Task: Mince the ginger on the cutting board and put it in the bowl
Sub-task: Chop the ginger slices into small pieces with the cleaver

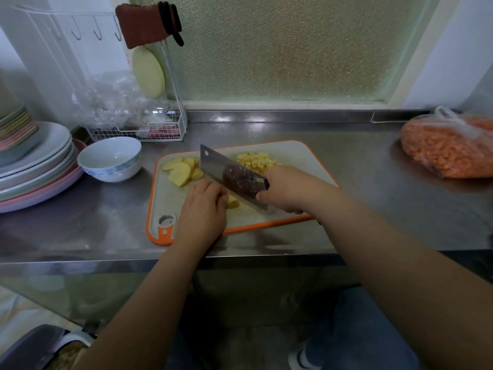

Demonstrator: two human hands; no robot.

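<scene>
The grey plastic cutting board with an orange rim (314, 166) lies on the steel counter (360, 209), its long side running left to right before the person. On it there are three groups of ginger. The pile of small yellow minced ginger (256, 161) sits at the far middle of the board, just behind the right hand. The fan of pale yellow ginger slices (182, 170) lies at the far left corner, not yet cut. The last small ginger piece (232, 202) is at the near middle, between the two hands.

The broad steel cleaver with a dark patterned blade (229, 174) stands over this piece; its blade runs from far-left to near-right, so it crosses the piece at an angle. The right hand (289, 192) is closed around the cleaver handle. The left hand (204, 206) lies curled on the ginger piece and holds it down, the fingertips just beside the blade (this closeness seems to me the main risk).

The white ceramic bowl with blue pattern (112, 160) waits off the board to the left, near the slices, so the left hand is the nearer one to it.
</scene>
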